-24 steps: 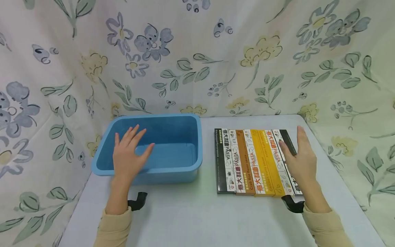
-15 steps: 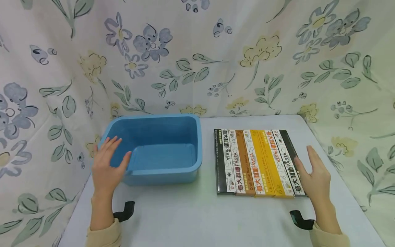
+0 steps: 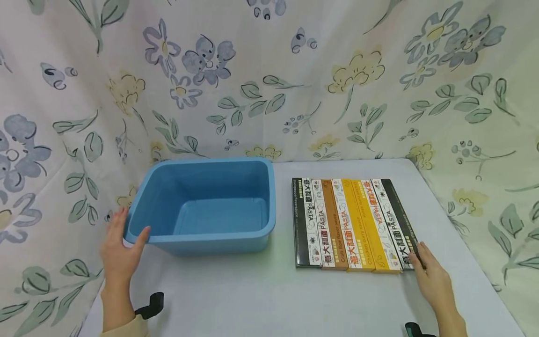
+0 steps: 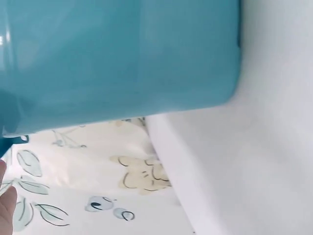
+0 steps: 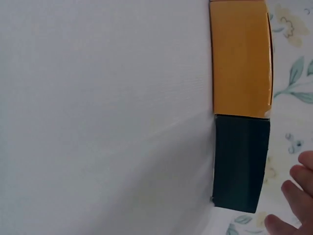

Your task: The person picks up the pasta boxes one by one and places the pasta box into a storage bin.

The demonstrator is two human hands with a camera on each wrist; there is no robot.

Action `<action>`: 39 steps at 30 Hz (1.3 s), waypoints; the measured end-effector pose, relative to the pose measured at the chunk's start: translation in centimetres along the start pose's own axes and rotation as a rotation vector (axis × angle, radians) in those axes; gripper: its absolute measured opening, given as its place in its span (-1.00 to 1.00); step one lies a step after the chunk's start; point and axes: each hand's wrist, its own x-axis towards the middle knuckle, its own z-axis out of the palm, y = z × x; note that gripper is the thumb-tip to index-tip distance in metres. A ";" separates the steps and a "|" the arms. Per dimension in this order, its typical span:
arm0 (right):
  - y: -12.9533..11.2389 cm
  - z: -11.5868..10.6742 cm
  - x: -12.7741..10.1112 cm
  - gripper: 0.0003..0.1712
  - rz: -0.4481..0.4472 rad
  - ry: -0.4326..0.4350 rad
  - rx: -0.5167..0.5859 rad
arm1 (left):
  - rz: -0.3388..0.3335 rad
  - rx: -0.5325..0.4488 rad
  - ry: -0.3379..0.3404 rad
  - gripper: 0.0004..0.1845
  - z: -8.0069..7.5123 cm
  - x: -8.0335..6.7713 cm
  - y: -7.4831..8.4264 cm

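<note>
Bin point(image 3: 210, 206) & boxes point(image 3: 353, 224) btwn hands

We see a smooth, faintly glossy blue plastic tub point(image 3: 210, 206) at centre left, printed cardboard pasta boxes point(image 3: 351, 224) with a slight sheen at centre right, a matt white tabletop point(image 3: 261, 295) below, and soft floral-printed cloth point(image 3: 269, 79) draped across the top.

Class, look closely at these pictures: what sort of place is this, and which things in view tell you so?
Probably a makeshift tabletop booth, not a lived-in room: floral printed cloth hangs around a plain white table, which bears only an empty blue plastic tub and a neat row of long pasta boxes.
</note>
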 end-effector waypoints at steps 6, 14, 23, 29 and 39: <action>0.8 0.5 -0.1 -0.30 -0.010 -0.127 -0.024 | -0.048 -0.003 -0.060 -0.28 0.2 -0.3 -0.3; 1.5 0.9 0.0 -0.19 0.012 -0.229 -0.040 | -0.103 -0.002 -0.111 -0.28 -0.2 -0.2 -0.2; 3.9 -0.9 2.2 0.00 0.057 -0.237 -0.113 | -0.203 0.022 -0.214 -0.22 -0.8 0.5 0.6; 5.1 -1.5 4.0 0.30 0.129 -0.273 -0.065 | -0.246 0.008 -0.276 -0.12 -0.5 0.9 0.6; 4.9 -1.2 5.0 0.34 0.313 -0.290 -0.078 | -0.209 -0.057 -0.252 -0.10 -0.3 0.8 0.3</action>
